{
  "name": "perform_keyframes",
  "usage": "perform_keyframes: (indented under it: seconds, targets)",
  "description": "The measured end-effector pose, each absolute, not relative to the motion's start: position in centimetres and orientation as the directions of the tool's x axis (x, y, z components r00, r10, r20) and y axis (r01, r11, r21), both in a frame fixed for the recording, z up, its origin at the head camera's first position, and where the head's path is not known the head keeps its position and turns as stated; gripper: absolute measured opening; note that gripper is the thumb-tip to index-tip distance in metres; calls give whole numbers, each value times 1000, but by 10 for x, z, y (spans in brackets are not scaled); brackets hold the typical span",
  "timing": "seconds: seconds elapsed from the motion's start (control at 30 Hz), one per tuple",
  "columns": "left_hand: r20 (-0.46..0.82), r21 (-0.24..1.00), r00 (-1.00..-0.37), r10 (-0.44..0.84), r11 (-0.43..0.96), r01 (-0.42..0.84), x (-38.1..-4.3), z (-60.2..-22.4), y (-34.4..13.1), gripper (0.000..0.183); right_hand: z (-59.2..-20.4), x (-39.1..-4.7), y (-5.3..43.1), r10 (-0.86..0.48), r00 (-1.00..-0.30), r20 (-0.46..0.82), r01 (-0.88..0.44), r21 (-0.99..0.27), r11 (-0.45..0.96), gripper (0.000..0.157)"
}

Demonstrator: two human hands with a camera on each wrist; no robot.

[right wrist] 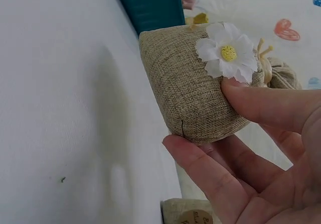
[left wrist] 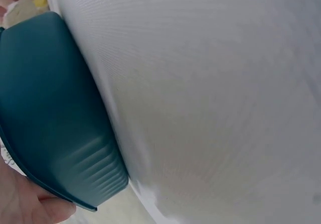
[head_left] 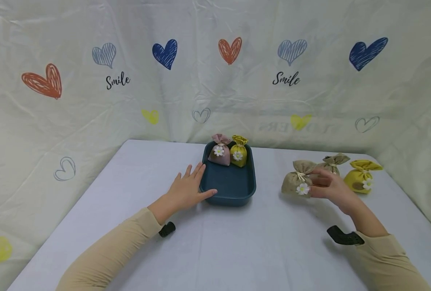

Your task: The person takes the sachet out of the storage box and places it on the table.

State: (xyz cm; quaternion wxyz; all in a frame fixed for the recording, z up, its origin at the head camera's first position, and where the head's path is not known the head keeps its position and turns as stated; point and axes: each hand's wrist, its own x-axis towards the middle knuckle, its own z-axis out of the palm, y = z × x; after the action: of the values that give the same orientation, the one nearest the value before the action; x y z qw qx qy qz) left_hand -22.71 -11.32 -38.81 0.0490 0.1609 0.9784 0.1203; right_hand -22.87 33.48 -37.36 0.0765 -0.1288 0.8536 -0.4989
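White cloth backdrop (head_left: 244, 97) printed with hearts and "Smile" behind a white-covered table (head_left: 237, 246); dark teal tray (head_left: 233, 201) near the middle of the table, pink bag (head_left: 215, 158) and mustard bag (head_left: 242, 161) side by side in its far end; left hand (head_left: 188, 192) at the tray's left side, fingers spread and straight, thumb over the near rim, seemingly steadying it; right hand (head_left: 332, 188) pinches a beige flowered bag (head_left: 290, 185) between thumb and fingers, bag off the table, right of the tray and well apart from it; step in hand reads as a carry, one bag at a time, toward the tray; next move would call for a sideways shift, enough height to clear the tray's right wall, then a release in the bare near part; second beige bag (head_left: 334, 160) partly hidden behind the right hand, yellow bag (head_left: 353, 178) beside it, both outside the tray; the wall seems the main obstacle.
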Motion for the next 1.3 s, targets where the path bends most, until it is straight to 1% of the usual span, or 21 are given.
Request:
perform_keyframes:
  seconds: [0.17,0.3,0.43,0.6,0.73,0.8,0.83,1.0,1.03,1.2,1.3]
  targets:
    - [-65,240,-945,321,924,298,-227,-389,-114,101,-380,-230,342,-310,-951,10,-153,-883,443,56]
    - [-61,240,-945,321,924,299,-227,-390,-114,101,-384,-231,345,-319,-948,4,-152,-885,440,55]
    - [-58,246,-945,321,922,297,-227,-390,-114,101,-387,-230,345,-317,-948,-24,-129,-882,454,56]
    - [-53,246,-944,324,921,302,-226,-389,-115,101,-390,-231,345,-320,-946,-60,-92,-893,441,55]
    - [-57,243,-944,326,921,303,-227,-389,-114,101,-391,-233,347,-323,-944,-65,-82,-904,420,47]
    - [-59,243,-943,326,921,303,-227,-389,-114,101,-392,-234,347,-326,-943,-62,-83,-907,412,46]
    - [-60,243,-943,327,921,304,-227,-389,-114,101,-392,-235,347,-327,-943,-60,-84,-909,409,46]
    - [-60,244,-944,325,922,302,-227,-388,-114,101,-394,-237,346,-338,-939,-64,-89,-904,418,59]
    - [-61,242,-944,325,922,302,-227,-388,-114,101,-394,-237,346,-340,-938,-66,-88,-904,418,58]
    - [-64,237,-944,325,923,302,-228,-389,-113,101,-395,-238,347,-343,-936,-76,-68,-919,388,46]
    - [-64,240,-943,326,922,302,-228,-389,-113,101,-395,-240,349,-345,-935,-83,-56,-925,375,46]
